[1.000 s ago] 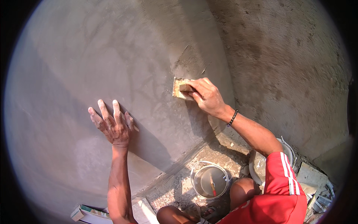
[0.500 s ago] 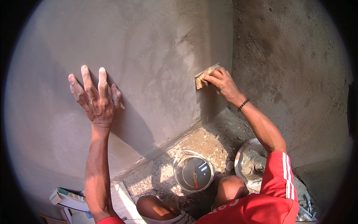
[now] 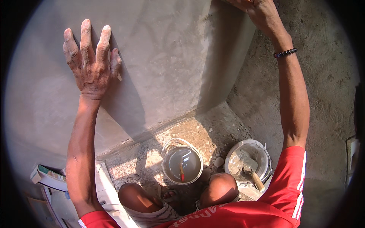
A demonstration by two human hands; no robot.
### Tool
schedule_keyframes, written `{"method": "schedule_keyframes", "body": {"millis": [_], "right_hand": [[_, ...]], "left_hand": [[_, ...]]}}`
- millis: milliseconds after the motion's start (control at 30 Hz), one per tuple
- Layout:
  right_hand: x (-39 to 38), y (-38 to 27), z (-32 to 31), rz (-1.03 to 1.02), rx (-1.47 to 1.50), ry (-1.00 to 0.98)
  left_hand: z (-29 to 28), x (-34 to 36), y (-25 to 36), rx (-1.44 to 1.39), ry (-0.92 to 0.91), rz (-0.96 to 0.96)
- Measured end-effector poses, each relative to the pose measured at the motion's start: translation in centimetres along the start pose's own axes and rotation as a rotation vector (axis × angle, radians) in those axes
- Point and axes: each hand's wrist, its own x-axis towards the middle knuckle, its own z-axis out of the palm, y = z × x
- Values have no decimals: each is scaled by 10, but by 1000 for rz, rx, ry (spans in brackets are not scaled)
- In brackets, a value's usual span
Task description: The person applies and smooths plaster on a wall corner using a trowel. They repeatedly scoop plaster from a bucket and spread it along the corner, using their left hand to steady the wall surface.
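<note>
My left hand (image 3: pixel 91 68) lies open against the smooth grey plastered wall (image 3: pixel 163 64), fingers spread and dusted pale. High up by the wall corner, my right hand (image 3: pixel 262 15) is cut off by the top edge of the view. Its visible fingers are bent; the small rectangular plastering float it held half a second ago is out of view. Below, a clear bucket (image 3: pixel 164 167) of greyish water holds a brush (image 3: pixel 182 173) with a red part. To its right a white bucket (image 3: pixel 229 157) contains wet mortar and a trowel (image 3: pixel 257 180) with a wooden handle.
A rougher wall (image 3: pixel 323 95) meets the plastered one at the right. Rubble and mortar crumbs cover the ground (image 3: pixel 197 131) around the buckets, by my knees. At lower left lie a long box (image 3: pixel 51 178) and pale boards (image 3: pixel 110 193).
My right hand has moved up along the corner, taking the float out of view. The left hand sits higher in the picture, and the view has shifted, uncovering the mortar bucket and trowel.
</note>
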Motion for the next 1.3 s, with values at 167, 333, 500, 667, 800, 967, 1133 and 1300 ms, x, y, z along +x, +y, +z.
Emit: {"method": "schedule_keyframes", "body": {"millis": [167,333,500,667,800,967,1133,1300], "right_hand": [[-126,32,85,-56,-24,-156],[-182,24,102,3,61,-302],[-44,31,15,-95,110,192],[8,21,-16,132,190,-30],[-103,30,71,52,-7,-102],[-191,5,111,204,273,-370],[-87,3,67,481,905,325],[-26,-15,80,541,473,479]], "left_hand": [[-3,5,0,-6,9,6],[7,2,3,-26,12,-1],[3,5,2,-20,17,-4],[-3,5,-1,-11,12,-6],[-1,6,7,-38,-5,-17],[2,6,9,-30,-14,-10],[-6,7,1,2,-18,12],[-5,12,9,-35,-17,10]]}}
